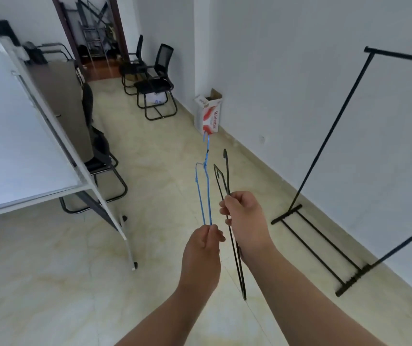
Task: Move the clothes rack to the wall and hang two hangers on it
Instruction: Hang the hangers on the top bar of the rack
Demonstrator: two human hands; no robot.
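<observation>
My left hand (203, 248) pinches the lower end of a thin blue hanger (206, 191), whose hook points away from me, up the room. My right hand (246, 219) grips a black wire hanger (234, 248) near its middle; its hook rises above the fingers and its bottom corner hangs below the wrist. The two hangers are held side by side, a little apart. The black clothes rack (334, 136) stands to the right beside the white wall, its top bar running off the right edge and its feet on the tiled floor.
A whiteboard on a wheeled stand (32, 136) fills the left side. Black chairs (155, 83) stand by the far wall and behind the whiteboard. A cardboard box (208, 113) leans at the wall's corner. A doorway (95, 33) opens at the back.
</observation>
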